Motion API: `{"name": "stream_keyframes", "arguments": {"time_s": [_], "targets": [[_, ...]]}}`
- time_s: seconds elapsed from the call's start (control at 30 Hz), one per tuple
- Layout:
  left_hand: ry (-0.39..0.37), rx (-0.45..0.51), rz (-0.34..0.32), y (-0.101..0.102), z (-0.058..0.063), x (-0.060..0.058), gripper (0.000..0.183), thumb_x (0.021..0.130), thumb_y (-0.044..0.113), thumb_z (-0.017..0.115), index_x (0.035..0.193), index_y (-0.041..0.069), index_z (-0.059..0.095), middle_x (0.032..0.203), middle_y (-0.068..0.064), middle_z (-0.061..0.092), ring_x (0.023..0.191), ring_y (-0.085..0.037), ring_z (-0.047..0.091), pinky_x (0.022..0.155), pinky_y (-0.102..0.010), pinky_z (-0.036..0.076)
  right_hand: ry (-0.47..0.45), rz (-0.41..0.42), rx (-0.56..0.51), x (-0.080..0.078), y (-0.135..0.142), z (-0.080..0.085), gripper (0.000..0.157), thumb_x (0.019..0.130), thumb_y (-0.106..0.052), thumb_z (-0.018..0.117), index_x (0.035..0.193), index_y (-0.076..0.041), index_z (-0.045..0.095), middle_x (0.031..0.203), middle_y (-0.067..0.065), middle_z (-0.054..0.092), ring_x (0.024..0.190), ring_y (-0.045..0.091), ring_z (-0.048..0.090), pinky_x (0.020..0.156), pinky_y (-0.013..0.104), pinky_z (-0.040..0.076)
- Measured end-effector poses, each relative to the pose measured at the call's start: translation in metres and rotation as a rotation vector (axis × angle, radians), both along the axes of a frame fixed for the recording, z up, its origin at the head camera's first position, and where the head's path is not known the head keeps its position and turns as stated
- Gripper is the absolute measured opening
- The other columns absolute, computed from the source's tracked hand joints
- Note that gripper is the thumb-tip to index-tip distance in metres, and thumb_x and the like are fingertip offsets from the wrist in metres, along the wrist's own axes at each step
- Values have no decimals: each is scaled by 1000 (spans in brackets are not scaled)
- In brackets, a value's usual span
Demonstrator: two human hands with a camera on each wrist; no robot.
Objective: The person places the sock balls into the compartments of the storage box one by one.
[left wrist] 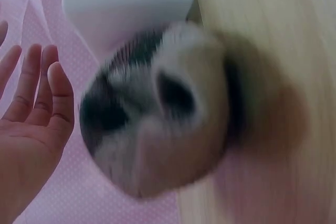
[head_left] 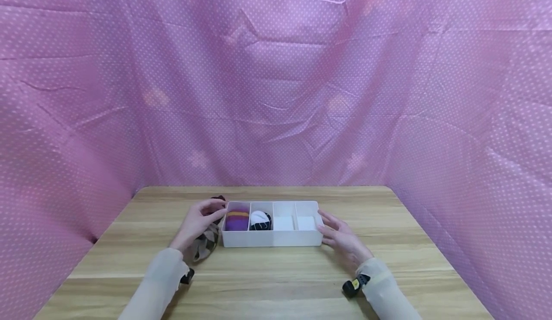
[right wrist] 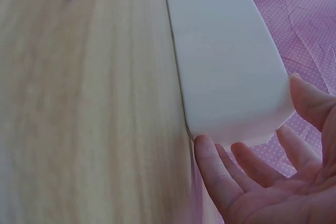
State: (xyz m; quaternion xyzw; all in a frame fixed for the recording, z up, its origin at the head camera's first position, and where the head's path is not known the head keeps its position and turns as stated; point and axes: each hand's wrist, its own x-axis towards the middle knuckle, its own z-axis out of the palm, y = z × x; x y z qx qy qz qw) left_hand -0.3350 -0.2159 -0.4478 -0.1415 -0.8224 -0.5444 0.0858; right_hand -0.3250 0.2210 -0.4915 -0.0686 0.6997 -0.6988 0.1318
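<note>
On a wood-grain tabletop point(head_left: 276, 281), a white box point(head_left: 271, 239) with four compartments sits between two hands. To its one side we see the left hand point(head_left: 192, 226), fingers loosely extended and gripping nothing; we cannot tell whether its fingertips touch the rim. Across from it, the right hand point(head_left: 342, 240) spreads its fingers and thumb around the opposite end, touching the wall without closing on it.

In the compartment nearest the left hand rests a purple roll point(head_left: 237, 221) with an orange band; one compartment farther from that hand lies a black-and-white roll point(head_left: 260, 220). A patterned roll point(head_left: 206, 244), blurred in the left wrist view, lies below the left hand, outside the box, with a dark red cloth point(head_left: 221, 198) partly hidden just beyond that hand's fingers.

We judge the step to be steadying and squaring the box. To do it well, we would set the left fingertips flat on the near end wall, level with the right hand's contact, and press evenly from both hands. We would push low rather than at the rim, lest the box tip, and keep the patterned roll from catching between the left palm and the wall.
</note>
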Motion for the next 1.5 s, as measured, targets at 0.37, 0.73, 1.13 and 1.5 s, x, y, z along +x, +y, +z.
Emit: {"name": "stream_keyframes", "arguments": {"time_s": [0.37, 0.73, 1.13, 1.5], "targets": [[-84, 2, -87, -31, -8, 5, 47, 81, 22, 81, 121, 2, 65, 121, -28, 64, 105, -31, 64, 82, -21, 52, 10, 5, -22, 1, 0, -1, 64, 98, -14, 59, 155, -18, 29, 159, 22, 22, 131, 33, 48, 104, 45, 46], [-131, -101, -149, -56, -19, 14, 56, 80, 21, 82, 126, -3, 61, 124, -24, 63, 97, -23, 67, 81, -22, 53, 2, 10, -7, 2, 1, 3, 66, 97, -17, 62, 154, -19, 30, 159, 20, 22, 130, 31, 49, 104, 44, 46], [-166, -178, -201, -70, -28, 19, 54, 80, 21, 81, 128, 4, 61, 128, -19, 62, 113, -26, 60, 90, -20, 47, 1, 6, -5, 5, 1, 3, 65, 96, -16, 62, 154, -18, 31, 158, 21, 24, 129, 32, 50, 103, 44, 48], [-145, -275, -218, -68, -24, 14, 53, 79, 23, 81, 126, 7, 61, 118, -16, 66, 98, -21, 59, 83, -31, 47, 0, 29, -52, 1, 1, 2, 68, 97, -16, 62, 156, -17, 27, 159, 24, 20, 125, 27, 53, 104, 45, 46]]}}
